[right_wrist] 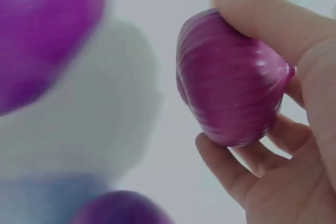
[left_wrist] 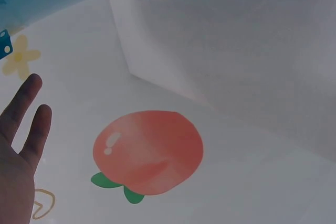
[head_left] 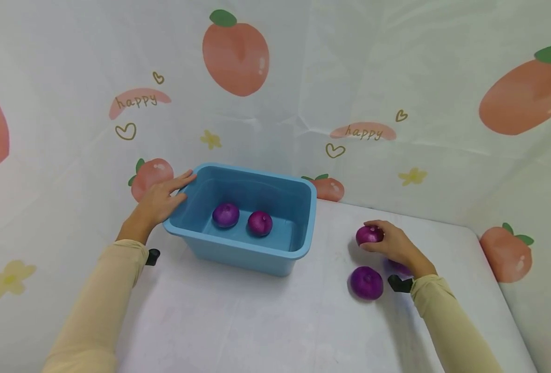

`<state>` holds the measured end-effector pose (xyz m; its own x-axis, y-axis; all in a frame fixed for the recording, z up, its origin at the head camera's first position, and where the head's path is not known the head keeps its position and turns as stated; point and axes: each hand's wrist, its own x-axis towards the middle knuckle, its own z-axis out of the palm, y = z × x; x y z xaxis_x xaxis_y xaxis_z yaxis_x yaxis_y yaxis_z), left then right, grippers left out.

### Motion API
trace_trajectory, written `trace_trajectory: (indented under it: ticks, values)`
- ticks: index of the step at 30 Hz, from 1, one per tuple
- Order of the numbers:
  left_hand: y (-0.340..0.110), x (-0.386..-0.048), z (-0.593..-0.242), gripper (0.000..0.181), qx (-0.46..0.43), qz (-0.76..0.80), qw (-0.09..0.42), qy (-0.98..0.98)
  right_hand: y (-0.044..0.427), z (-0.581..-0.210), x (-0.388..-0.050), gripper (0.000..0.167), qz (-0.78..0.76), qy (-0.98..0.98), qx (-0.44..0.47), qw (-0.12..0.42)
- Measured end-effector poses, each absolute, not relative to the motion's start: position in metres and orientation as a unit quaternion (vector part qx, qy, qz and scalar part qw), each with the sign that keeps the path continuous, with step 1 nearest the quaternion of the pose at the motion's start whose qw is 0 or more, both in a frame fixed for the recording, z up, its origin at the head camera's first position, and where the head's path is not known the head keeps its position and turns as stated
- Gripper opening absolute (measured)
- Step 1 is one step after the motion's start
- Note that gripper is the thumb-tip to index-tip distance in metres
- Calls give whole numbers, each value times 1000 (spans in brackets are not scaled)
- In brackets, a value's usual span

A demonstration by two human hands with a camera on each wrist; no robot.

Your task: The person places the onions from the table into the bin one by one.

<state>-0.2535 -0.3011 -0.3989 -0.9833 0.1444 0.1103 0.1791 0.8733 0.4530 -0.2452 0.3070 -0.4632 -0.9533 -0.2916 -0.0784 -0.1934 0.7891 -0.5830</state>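
Observation:
A purple onion (right_wrist: 233, 80) is gripped between the thumb and curled fingers of my right hand (head_left: 395, 244), above the right part of the table; in the head view there is a shadow under this onion (head_left: 368, 236). Just below it lies another onion (head_left: 366, 283), and a further onion (head_left: 400, 267) is partly hidden under the right hand. My left hand (head_left: 157, 203) rests with extended fingers at the left rim of a light blue plastic bin (head_left: 238, 255). Inside the bin, two purple onions (head_left: 226, 215) sit side by side on the bottom.
The white tabletop (head_left: 256, 321) carries the bin left of centre and the loose onions at right. Behind it rises a white cloth backdrop (head_left: 284, 62) printed with peaches, hearts and flowers. Dark wrist devices (head_left: 400, 283) show near both cuffs.

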Motion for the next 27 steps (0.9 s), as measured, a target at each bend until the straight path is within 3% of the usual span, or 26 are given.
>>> trace_trajectory:
  ticks: [10,20,27]
  values:
    - [-301,-254,-399,55,-82,-242,40,-966,301,-403,-249,75,-338,935,-97,42]
    - [-301,-253,-400,55,-80,-247,43,-965,271,-357,-247,63,-383,914,-124,-41]
    - [-301,-252,-399,55,-81,-248,44,-964,237,-326,-244,62,-411,893,-174,-57]
